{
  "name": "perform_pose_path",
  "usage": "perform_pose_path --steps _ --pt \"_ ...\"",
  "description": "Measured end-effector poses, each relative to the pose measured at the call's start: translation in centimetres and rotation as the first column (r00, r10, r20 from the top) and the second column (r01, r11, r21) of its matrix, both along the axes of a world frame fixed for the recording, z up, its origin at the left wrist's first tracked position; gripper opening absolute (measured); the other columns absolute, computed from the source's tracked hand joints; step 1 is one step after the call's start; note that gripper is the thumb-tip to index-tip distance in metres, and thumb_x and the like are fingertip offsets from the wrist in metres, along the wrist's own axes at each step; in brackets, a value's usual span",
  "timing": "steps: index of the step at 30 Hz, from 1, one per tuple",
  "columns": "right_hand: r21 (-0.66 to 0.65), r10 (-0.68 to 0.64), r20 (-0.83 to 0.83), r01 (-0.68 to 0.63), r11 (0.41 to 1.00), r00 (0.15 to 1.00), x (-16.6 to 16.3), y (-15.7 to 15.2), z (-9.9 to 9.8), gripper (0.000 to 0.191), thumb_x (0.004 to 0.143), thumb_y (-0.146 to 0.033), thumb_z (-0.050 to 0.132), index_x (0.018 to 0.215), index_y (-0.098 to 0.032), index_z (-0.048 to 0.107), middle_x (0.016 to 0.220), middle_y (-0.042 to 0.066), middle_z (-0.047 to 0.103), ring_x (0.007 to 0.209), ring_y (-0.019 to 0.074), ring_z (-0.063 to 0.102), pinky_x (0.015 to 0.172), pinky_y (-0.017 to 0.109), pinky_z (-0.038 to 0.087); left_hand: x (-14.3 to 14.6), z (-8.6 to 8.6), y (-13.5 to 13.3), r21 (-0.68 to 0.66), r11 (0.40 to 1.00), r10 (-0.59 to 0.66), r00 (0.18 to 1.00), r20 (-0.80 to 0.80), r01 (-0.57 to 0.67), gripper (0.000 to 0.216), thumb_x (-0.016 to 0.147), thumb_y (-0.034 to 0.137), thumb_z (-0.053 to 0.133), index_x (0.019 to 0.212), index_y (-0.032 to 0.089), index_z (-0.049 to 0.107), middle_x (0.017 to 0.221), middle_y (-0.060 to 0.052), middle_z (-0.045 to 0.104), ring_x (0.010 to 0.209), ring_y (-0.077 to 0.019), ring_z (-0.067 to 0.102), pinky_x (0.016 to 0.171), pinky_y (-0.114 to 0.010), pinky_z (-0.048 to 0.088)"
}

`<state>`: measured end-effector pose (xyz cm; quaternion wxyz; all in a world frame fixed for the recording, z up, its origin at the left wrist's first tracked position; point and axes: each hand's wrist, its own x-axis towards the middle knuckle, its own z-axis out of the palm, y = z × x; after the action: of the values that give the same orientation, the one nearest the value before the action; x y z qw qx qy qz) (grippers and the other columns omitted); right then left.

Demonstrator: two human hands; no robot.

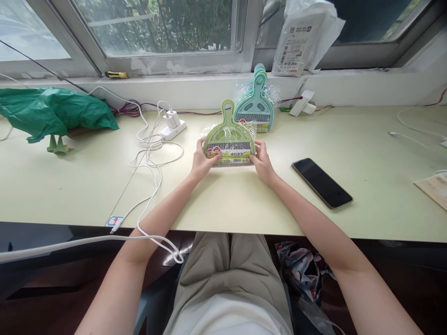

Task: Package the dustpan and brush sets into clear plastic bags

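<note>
A green mini dustpan-and-brush set in clear wrapping lies on the pale table in front of me, handle pointing away. My left hand grips its left edge, thumb on top. My right hand holds its right edge the same way. Just behind it stands a stack of similar wrapped sets, the front one teal.
A black phone lies face up to the right. White cables and a charger on a power strip lie to the left. A green plastic bag sits far left. A white parcel bag leans on the windowsill.
</note>
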<state>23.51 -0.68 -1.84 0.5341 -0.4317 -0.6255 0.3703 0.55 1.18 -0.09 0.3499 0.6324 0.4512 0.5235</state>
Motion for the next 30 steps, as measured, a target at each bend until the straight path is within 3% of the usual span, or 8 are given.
perform_pose_path --steps 4,10,13,17,23,30 --pt "-0.008 -0.028 0.029 0.028 1.000 0.999 -0.2 -0.2 0.0 0.041 0.084 -0.041 0.055 0.119 -0.029 0.037 0.120 0.007 0.059 0.108 0.0235 0.059 0.093 0.044 0.050 0.1 0.2 -0.3 0.010 1.000 0.024 0.999 -0.038 -0.024 0.070 0.064 0.035 0.079 0.122 0.023 0.042 0.110 -0.005 0.063 0.098 -0.0216 0.065 0.088 -0.035 0.052" --pt "-0.056 -0.181 0.042 0.183 0.982 0.983 -1.2 -0.9 0.0 0.078 0.065 -0.054 0.077 0.124 -0.029 0.033 0.127 0.011 0.053 0.106 0.0284 0.059 0.079 0.043 0.059 0.9 0.3 -1.1 0.060 0.998 0.038 0.994 -0.101 -0.032 0.071 0.066 0.035 0.078 0.125 0.023 0.040 0.109 -0.006 0.065 0.098 -0.0230 0.066 0.088 -0.036 0.052" --pt "-0.046 -0.230 0.038 0.232 0.972 0.972 -1.4 -1.0 -0.2 0.085 0.060 -0.054 0.081 0.126 -0.030 0.033 0.128 0.013 0.054 0.114 0.0321 0.056 0.084 0.049 0.058 1.3 0.1 -1.4 0.075 0.997 0.035 0.993 -0.117 -0.026 0.070 0.068 0.036 0.077 0.125 0.023 0.039 0.107 -0.005 0.065 0.096 -0.0227 0.066 0.088 -0.036 0.052" --pt "-0.088 -0.255 0.095 0.264 0.961 0.962 -1.3 -0.8 -0.3 0.085 0.060 -0.054 0.081 0.127 -0.028 0.035 0.119 0.014 0.060 0.112 0.0346 0.059 0.088 0.057 0.055 1.3 -0.1 -1.3 0.054 0.998 0.024 0.993 -0.112 -0.018 0.069 0.067 0.036 0.078 0.124 0.024 0.040 0.105 -0.004 0.066 0.095 -0.0224 0.067 0.087 -0.036 0.052" --pt "-0.015 -0.236 0.080 0.238 0.971 0.968 -0.9 -0.4 -0.9 0.074 0.066 -0.051 0.077 0.125 -0.029 0.038 0.113 0.010 0.063 0.105 0.0316 0.062 0.086 0.053 0.056 1.2 -0.1 -1.1 0.051 0.999 0.020 0.996 -0.085 -0.016 0.069 0.065 0.035 0.079 0.122 0.024 0.042 0.102 -0.003 0.066 0.094 -0.0224 0.067 0.087 -0.036 0.053" --pt "-0.126 -0.156 0.049 0.161 0.979 0.987 -0.8 -0.4 -0.6 0.070 0.071 -0.044 0.072 0.129 -0.029 0.035 0.115 0.010 0.061 0.093 0.0273 0.063 0.066 0.041 0.062 1.1 -0.1 -1.0 0.025 0.999 0.028 0.996 -0.084 -0.026 0.065 0.067 0.033 0.076 0.122 0.023 0.043 0.105 -0.004 0.064 0.096 -0.0220 0.066 0.089 -0.037 0.052"
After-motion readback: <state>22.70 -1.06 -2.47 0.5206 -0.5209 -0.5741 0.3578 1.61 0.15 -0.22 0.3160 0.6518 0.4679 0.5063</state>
